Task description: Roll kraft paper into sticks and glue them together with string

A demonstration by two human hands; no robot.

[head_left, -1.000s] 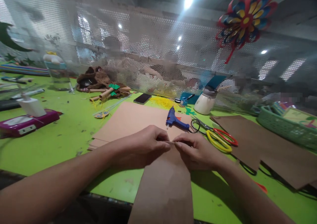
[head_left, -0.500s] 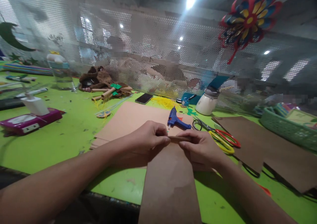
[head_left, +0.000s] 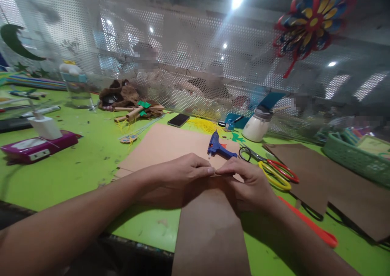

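Note:
A long strip of brown paper (head_left: pixel 211 231) runs from the near edge up to both hands, its far end folded over. My left hand (head_left: pixel 190 172) is closed on the fold's left part, thumb and fingers pressing along it. On the right part, my right hand (head_left: pixel 246 178) pinches the same fold, its fingertips close to the left thumb. Much of the fold is hidden under the fingers. Beneath and beyond the hands lie large light-brown paper sheets (head_left: pixel 164 144). A blue glue gun (head_left: pixel 217 146) rests on them just past the fingertips.
Right of my hands lie scissors with yellow and red handles (head_left: pixel 276 176), an orange-red tool (head_left: pixel 313 223) and dark brown sheets (head_left: pixel 304 166). A green basket (head_left: pixel 350 158) stands far right. Behind are a phone (head_left: pixel 178 120) and white jar (head_left: pixel 256 127); a purple power strip (head_left: pixel 39 148) sits left.
The paper's far end has been pressed flatter, and both hands have come closer together with fingers lower over the fold. The right forearm has shifted, showing more of the orange-red tool.

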